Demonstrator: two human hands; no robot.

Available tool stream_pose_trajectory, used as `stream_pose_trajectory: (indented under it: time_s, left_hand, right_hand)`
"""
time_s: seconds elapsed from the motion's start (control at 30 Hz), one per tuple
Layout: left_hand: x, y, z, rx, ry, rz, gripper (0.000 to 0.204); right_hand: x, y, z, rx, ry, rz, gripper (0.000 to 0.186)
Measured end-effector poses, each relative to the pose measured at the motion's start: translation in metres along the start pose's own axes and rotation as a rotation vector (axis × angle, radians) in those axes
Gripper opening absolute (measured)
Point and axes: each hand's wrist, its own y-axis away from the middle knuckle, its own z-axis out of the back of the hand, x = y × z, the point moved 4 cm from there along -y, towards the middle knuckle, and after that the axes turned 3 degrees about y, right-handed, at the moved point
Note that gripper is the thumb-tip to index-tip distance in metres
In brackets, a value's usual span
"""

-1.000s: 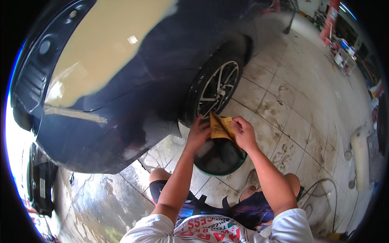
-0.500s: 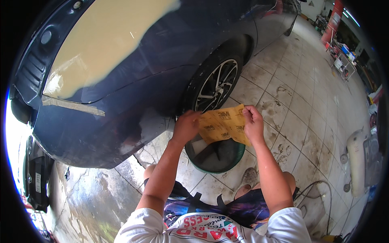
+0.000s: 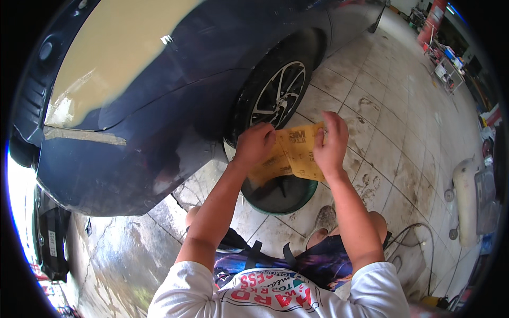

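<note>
A creased yellow-brown sheet of sandpaper (image 3: 289,153), printed side up, is stretched between my two hands. My left hand (image 3: 255,144) is closed on its left edge. On the opposite edge, my right hand (image 3: 331,146) pinches it between thumb and fingers. Directly beneath the sheet stands a dark green bucket (image 3: 283,210) of greyish water, partly covered from view. A dark object (image 3: 281,190) shows in the water, its kind unclear. Beyond my left hand is the car's wheel (image 3: 281,98), with a black tyre and silver spokes.
The dark blue car (image 3: 175,114) fills the left side, with a beige patch (image 3: 116,53) and a tape strip (image 3: 87,136) on its body. Grimy floor tiles (image 3: 392,143) spread right. A hose (image 3: 432,249) and a pale bumper-like part (image 3: 464,201) lie there; a cart (image 3: 448,74) stands farther off.
Both hands have risen slightly with the sandpaper, and the sheet is now bent along a middle crease. My right fingers have straightened upward. The whole view has shifted a little.
</note>
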Motion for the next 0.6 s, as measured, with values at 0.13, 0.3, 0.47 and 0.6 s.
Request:
stream_pose_trajectory:
  time_s: [0.13, 0.3, 0.47, 0.6]
  left_hand:
    - [-0.024, -0.002, -0.001, 0.046, -0.156, -0.125, 0.008]
    - [-0.053, -0.002, 0.007, 0.136, -0.357, -0.328, 0.012]
    - [-0.061, -0.004, 0.014, 0.122, -0.325, -0.322, 0.012]
    - [-0.052, -0.003, 0.012, 0.18, -0.235, -0.224, 0.012]
  right_hand:
    - [0.038, 0.011, -0.003, 0.205, 0.178, 0.325, 0.051]
    - [0.049, 0.005, -0.006, 0.226, 0.185, 0.297, 0.022]
    - [0.046, -0.001, -0.01, 0.2, 0.043, 0.349, 0.007]
    - [0.046, 0.001, -0.013, 0.243, 0.036, 0.369, 0.008]
